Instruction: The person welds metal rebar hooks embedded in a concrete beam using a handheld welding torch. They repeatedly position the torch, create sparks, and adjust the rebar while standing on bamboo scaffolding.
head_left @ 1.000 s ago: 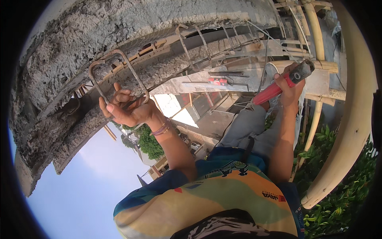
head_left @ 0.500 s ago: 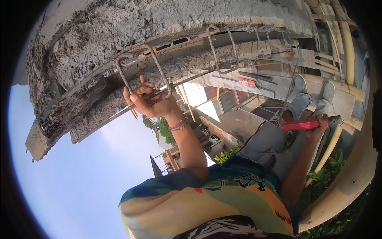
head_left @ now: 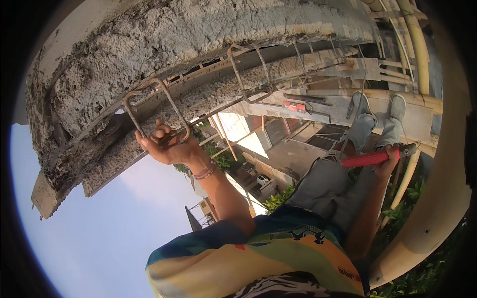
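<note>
My left hand (head_left: 171, 148) is raised at the left, its fingers curled round the lower end of a bent, rusty steel stirrup (head_left: 175, 110). A long reinforcing bar (head_left: 211, 113) runs past that hand along the underside of the rough concrete beam (head_left: 104, 74). Low at the right, my right hand (head_left: 388, 163) is closed round a red-handled hammer (head_left: 365, 159). Its grey metal end points right, and the red handle sticks out to the left. Part of the left fingers' grip is hidden behind the palm.
More stirrups (head_left: 251, 72) hang along the beam toward the right. My feet (head_left: 397, 107) stand on a plank platform among bamboo poles (head_left: 422, 54). A small red object (head_left: 294, 106) lies on a board. Far below are a yard, a parked vehicle and green plants (head_left: 280, 198).
The view has shifted, so the beam, stirrups and platform sit further left. My left hand stays at the same stirrup, and my right hand still holds the hammer.
</note>
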`<state>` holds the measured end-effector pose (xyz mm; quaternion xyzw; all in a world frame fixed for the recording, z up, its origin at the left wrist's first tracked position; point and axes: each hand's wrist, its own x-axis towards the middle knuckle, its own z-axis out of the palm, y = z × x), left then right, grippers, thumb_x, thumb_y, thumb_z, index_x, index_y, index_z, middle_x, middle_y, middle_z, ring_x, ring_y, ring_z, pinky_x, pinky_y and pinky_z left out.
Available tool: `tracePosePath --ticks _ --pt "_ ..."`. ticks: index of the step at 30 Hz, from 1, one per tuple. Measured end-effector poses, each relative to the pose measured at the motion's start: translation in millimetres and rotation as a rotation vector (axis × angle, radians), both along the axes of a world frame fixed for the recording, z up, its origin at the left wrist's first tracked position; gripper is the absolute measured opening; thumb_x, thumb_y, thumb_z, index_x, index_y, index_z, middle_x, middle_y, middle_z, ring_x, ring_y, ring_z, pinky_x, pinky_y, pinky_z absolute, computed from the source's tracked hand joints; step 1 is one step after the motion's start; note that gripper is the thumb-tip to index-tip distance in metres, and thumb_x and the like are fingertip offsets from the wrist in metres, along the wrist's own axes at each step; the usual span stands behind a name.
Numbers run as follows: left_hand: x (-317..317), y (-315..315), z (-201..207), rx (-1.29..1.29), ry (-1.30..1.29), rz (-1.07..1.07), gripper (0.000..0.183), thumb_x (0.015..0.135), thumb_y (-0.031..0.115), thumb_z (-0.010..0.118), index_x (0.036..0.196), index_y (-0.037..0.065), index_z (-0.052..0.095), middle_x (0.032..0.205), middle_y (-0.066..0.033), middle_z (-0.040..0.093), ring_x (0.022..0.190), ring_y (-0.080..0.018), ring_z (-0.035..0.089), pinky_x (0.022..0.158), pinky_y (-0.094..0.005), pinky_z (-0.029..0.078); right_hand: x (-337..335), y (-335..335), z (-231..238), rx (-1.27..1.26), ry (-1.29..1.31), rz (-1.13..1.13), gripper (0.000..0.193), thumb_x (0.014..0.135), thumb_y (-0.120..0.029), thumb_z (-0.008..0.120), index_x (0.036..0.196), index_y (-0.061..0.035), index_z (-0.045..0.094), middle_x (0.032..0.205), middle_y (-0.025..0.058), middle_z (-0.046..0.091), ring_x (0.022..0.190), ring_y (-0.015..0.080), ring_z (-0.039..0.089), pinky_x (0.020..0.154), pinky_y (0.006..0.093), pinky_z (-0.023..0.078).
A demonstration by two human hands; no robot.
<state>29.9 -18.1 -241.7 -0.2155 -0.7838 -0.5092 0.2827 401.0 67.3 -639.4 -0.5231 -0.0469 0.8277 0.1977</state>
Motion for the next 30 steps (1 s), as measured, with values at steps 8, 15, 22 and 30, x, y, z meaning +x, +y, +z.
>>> tracePosePath --ticks 8,15,22,30 --pt "-1 -6 -3 0.118 0.032 0.109 0.047 0.097 0.023 0.057 0.133 -0.005 0.046 0.103 -0.0147 0.070 0.065 -0.0138 0.060 0.052 -0.0194 0.050 1 -11 -7 -0.055 0.047 -0.068 0.022 0.084 -0.015 0.064 0.098 -0.0126 0.047 0.077 0.0018 0.058 0.069 0.0176 0.062 0.064 0.0386 0.057" --pt "4 -9 -5 0.292 -0.068 -0.028 0.032 0.094 0.014 0.062 0.121 -0.004 0.062 0.101 -0.0226 0.073 0.054 -0.0060 0.054 0.036 -0.0174 0.038 12 -7 -18 -0.016 0.098 -0.012 0.030 0.087 -0.033 0.064 0.086 -0.0079 0.048 0.070 0.0048 0.054 0.062 0.0202 0.058 0.062 0.0380 0.052" --pt "5 -10 -1 0.291 -0.106 -0.051 0.030 0.092 0.012 0.065 0.119 0.000 0.062 0.103 -0.0222 0.073 0.052 -0.0106 0.057 0.050 -0.0209 0.048 -11 -15 7 0.018 -0.106 0.037 0.040 0.084 -0.043 0.063 0.070 -0.0134 0.040 0.064 -0.0007 0.043 0.057 0.0167 0.049 0.056 0.0344 0.046" --pt "-4 -13 -6 0.312 -0.049 -0.076 0.031 0.095 0.013 0.058 0.121 -0.004 0.058 0.106 -0.0227 0.071 0.091 -0.0246 0.074 0.068 -0.0212 0.059 3 -23 -5 0.012 0.062 -0.093 0.023 0.081 -0.019 0.065 0.087 -0.0136 0.044 0.067 -0.0023 0.041 0.056 0.0137 0.042 0.057 0.0309 0.041"
